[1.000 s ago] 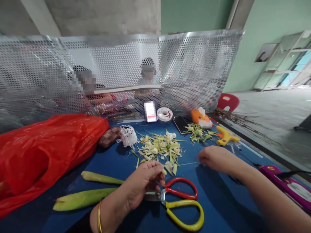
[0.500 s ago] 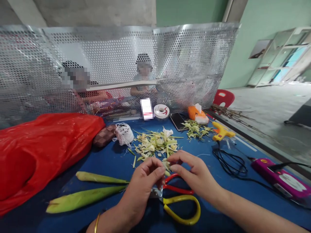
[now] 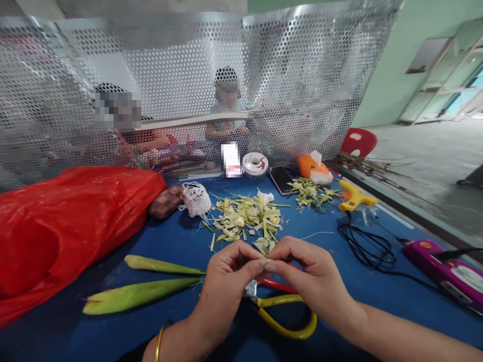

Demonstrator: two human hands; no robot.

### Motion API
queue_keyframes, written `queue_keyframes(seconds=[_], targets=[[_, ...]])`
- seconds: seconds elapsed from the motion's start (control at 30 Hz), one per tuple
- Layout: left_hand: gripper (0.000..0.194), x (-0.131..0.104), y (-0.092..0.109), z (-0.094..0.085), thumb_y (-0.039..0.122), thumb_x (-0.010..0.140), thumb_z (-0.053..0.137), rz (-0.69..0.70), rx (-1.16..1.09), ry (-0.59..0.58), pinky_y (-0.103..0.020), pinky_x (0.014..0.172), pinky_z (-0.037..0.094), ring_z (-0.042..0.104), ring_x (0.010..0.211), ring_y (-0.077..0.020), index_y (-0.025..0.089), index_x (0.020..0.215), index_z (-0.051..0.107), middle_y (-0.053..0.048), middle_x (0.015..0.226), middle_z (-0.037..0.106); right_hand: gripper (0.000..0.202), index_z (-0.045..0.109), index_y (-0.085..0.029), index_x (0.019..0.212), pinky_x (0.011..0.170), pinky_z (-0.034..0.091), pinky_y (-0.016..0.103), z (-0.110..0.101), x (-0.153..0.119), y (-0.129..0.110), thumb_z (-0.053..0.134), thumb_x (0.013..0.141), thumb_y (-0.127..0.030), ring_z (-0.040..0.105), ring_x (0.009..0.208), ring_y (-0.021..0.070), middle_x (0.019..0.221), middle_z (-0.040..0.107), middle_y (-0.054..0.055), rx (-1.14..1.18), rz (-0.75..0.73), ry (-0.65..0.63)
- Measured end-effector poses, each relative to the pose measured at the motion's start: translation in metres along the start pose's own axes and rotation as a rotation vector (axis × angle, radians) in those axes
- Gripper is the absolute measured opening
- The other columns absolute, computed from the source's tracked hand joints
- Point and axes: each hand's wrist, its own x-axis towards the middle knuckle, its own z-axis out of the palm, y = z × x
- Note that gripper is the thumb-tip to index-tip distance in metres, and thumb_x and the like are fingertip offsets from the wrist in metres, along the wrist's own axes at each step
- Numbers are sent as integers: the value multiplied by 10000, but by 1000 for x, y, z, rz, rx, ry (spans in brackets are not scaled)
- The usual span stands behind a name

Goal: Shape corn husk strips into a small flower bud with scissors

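Note:
My left hand (image 3: 237, 274) and my right hand (image 3: 302, 274) meet in front of me, thumbs and fingertips pinched together. A small pale green plant piece (image 3: 267, 261) shows between the fingertips, mostly hidden by them. Under the hands lie scissors with one yellow handle (image 3: 289, 329) and one red handle (image 3: 277, 285); their blades are partly covered by my left hand. To the left rest two green leaf-wrapped shoots, a slim one (image 3: 160, 265) and a thicker one (image 3: 139, 297). Just beyond my fingers spreads a pile of pale green plant scraps (image 3: 245, 216).
At left are a red plastic bag (image 3: 75, 221), a checkered pouch (image 3: 166, 201) and white string (image 3: 196, 199). Along the back stand a tape roll (image 3: 255, 164), a phone (image 3: 282, 180) and tissues (image 3: 315, 169). A yellow glue gun (image 3: 356, 196) and purple power strip (image 3: 445, 271) lie right.
My right hand has come in to meet my left, and their fingertips now touch around the small plant piece. The view has shifted slightly, too.

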Motion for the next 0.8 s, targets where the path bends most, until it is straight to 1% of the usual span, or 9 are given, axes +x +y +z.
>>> queue_keyframes(seconds=[0.17, 0.3, 0.4, 0.53, 0.67, 0.7, 0.73, 0.8], targets=[[126, 2, 1, -1, 288, 686, 750, -29, 74, 8, -240, 568, 452, 593, 586, -150, 176, 680, 693, -29, 636, 674, 181, 657, -204, 668, 572, 458, 238, -3, 1, 3, 679, 809, -316, 584, 607, 133, 643, 642, -8, -44, 9, 14], [81, 3, 2, -2, 240, 679, 744, 33, 190, 44, -246, 550, 459, 576, 547, -148, 182, 649, 697, -24, 596, 653, 131, 658, -204, 719, 557, 462, 227, -2, 2, 4, 662, 809, -300, 579, 609, 130, 666, 644, -9, -37, 80, -48], [71, 3, 1, -4, 229, 700, 719, 66, 260, 46, -250, 549, 466, 570, 532, -147, 188, 646, 698, -19, 576, 644, 99, 656, -203, 724, 550, 458, 222, -2, 3, 4, 657, 797, -270, 575, 593, 124, 656, 641, -12, -58, 103, -72], [78, 4, -1, -4, 237, 702, 716, 44, 282, 42, -246, 548, 470, 568, 524, -140, 187, 646, 694, -12, 557, 632, 108, 653, -198, 684, 544, 443, 220, -4, 3, 4, 652, 785, -233, 573, 583, 121, 630, 634, -16, -99, 84, -78], [119, 6, 1, -2, 254, 656, 763, 6, 242, 46, -239, 539, 474, 581, 518, -140, 190, 638, 664, 2, 546, 632, 135, 645, -196, 663, 572, 431, 236, -5, 3, 3, 621, 796, -206, 566, 602, 124, 637, 623, -12, -134, 1, -76], [136, 6, 2, -1, 260, 645, 774, 5, 239, 48, -237, 541, 476, 589, 523, -143, 189, 637, 658, 2, 551, 639, 138, 642, -195, 656, 574, 427, 240, -6, 4, 2, 620, 792, -211, 559, 602, 124, 637, 618, -11, -117, 3, -70], [144, 6, 3, -2, 270, 644, 779, 9, 243, 52, -237, 546, 479, 601, 534, -147, 187, 656, 662, -2, 570, 655, 136, 639, -192, 649, 567, 422, 242, -7, 6, 2, 627, 781, -224, 549, 594, 123, 630, 613, -12, -71, 35, -61], [159, 7, 5, -3, 312, 689, 751, 34, 265, 81, -243, 571, 492, 633, 572, -159, 180, 756, 692, -24, 649, 701, 130, 637, -184, 643, 542, 416, 239, -9, 10, 0, 659, 742, -266, 528, 560, 116, 595, 598, -18, 112, 184, -41]])
